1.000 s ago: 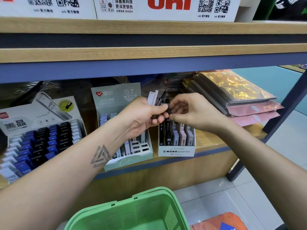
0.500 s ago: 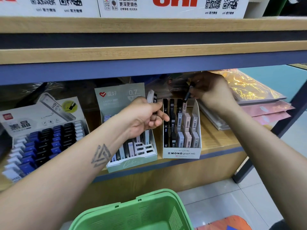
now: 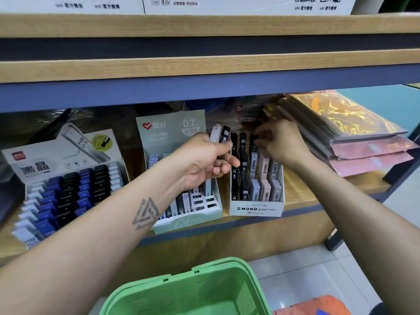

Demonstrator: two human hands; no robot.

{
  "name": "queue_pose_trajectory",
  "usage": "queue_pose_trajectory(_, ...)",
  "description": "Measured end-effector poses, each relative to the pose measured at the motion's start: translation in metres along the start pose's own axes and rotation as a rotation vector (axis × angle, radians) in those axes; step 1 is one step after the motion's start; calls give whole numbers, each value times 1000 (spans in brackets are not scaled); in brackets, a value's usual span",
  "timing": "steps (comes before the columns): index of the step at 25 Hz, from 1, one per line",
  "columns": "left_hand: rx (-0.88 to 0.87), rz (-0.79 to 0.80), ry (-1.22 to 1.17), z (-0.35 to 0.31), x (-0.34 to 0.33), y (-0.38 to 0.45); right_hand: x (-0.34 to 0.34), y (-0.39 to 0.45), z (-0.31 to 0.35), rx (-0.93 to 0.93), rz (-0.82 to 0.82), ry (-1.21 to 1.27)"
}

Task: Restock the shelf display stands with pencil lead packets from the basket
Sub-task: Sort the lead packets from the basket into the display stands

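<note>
My left hand (image 3: 204, 162) is shut on a few pencil lead packets (image 3: 220, 135), one white and one dark, sticking up above the fingers. My right hand (image 3: 281, 144) reaches into the back row of the white MONO graph MG display stand (image 3: 256, 209), fingertips pinched on a black packet (image 3: 254, 139) there. The stand holds rows of black, grey and pink packets. A pale green 0.7 display stand (image 3: 188, 220) sits just left of it, partly behind my left hand. The green basket (image 3: 188, 289) is below, near the bottom edge; its inside is hardly visible.
A larger stand of blue, black and white lead cases (image 3: 66, 189) fills the shelf's left. Stacked plastic-wrapped folders (image 3: 354, 137) lie on the right. The upper shelf board (image 3: 204, 71) hangs low over the stands. Tiled floor lies to the right.
My right hand took a packet from my left hand, carried it up to the back right, and has come down onto the MONO stand's back row. The left hand stayed nearly in place.
</note>
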State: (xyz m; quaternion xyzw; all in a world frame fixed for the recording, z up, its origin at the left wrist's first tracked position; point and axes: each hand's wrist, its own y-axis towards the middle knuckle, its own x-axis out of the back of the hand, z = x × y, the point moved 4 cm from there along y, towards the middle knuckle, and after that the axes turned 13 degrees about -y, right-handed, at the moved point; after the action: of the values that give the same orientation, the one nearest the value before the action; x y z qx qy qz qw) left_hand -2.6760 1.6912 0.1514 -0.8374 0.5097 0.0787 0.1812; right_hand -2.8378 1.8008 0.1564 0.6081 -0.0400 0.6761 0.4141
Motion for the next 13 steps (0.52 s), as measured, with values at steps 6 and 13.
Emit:
queue_pose_trajectory(6, 41, 32, -57, 5, 2, -1, 1, -2, -1, 10, -22, -109)
queue_pose_trajectory(13, 52, 84, -130, 7, -5, -5, 23, -18, 23, -81, 303, 682)
